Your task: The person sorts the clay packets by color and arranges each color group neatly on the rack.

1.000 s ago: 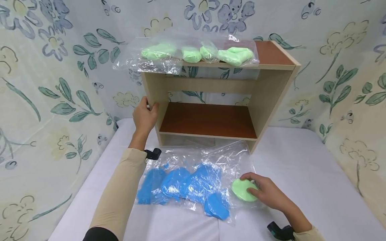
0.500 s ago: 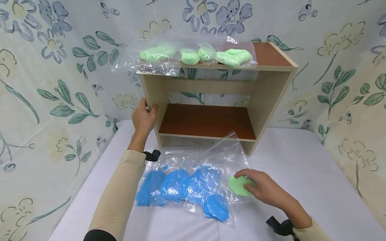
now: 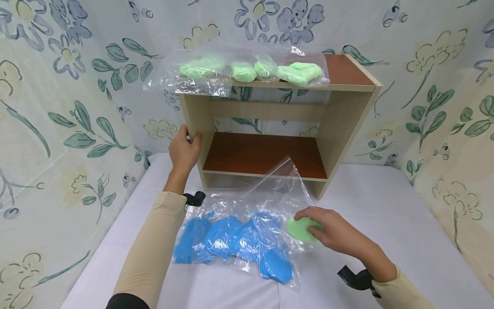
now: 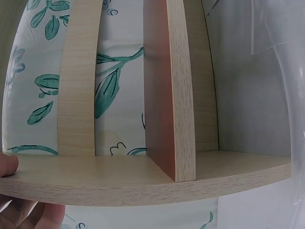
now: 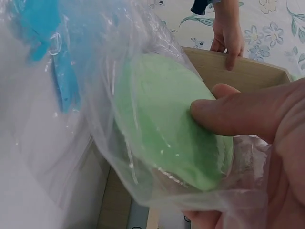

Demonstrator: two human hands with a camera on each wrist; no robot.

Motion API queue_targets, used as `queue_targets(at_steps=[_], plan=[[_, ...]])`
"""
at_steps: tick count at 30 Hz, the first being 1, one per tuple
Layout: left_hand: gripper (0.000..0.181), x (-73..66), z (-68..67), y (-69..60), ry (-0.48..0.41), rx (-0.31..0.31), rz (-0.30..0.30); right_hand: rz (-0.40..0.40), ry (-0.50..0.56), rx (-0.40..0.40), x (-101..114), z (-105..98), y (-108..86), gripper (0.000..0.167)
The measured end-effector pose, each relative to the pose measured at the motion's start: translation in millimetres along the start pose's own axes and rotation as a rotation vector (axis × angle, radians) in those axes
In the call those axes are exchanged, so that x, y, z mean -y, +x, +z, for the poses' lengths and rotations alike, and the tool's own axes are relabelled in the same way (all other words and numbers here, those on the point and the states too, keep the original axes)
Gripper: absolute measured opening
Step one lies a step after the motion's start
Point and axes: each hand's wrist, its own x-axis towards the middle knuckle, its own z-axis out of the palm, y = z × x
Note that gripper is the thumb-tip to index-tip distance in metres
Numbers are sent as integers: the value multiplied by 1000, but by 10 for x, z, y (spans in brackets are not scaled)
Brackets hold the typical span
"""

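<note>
My left hand grips the left side panel of a small wooden shelf unit; the thumb lies inside the panel, the fingers outside, as the left wrist view shows. My right hand pinches a flat, rounded light green piece between thumb and fingers. Clear plastic covers that piece in the right wrist view, and the thumb presses on its face. A clear plastic bag with several blue pieces lies before the shelf; its upper right corner stands raised against the lower board. Some right fingertips are hidden.
On the shelf's top board lies another clear bag holding several light green lumps; it overhangs the front edge. The brown lower board is behind the raised bag corner. A white cloth covers the table, and flowered fabric hangs around.
My right hand has moved up and to the left with the green piece. The bag's upper right corner has lifted and shifted left. My left hand keeps its place on the shelf.
</note>
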Motion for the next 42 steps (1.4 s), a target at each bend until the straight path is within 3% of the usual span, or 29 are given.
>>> queue_targets(at_steps=[14, 20, 26, 38, 42], plan=[[35, -14, -11, -8, 0, -5, -1, -161, -78, -50, 266, -278, 265, 39], [34, -8, -4, -11, 2, -13, 9, -186, -117, -54, 402, -383, 347, 39], [32, 17, 5, -2, 8, -28, 21, -250, -172, -109, 492, -516, 389, 41], [32, 10, -8, -5, 1, -21, 18, -399, -65, -172, 514, -778, 423, 45], [33, 13, -7, -4, 3, -6, 9, -422, -13, -232, 517, -920, 425, 51]])
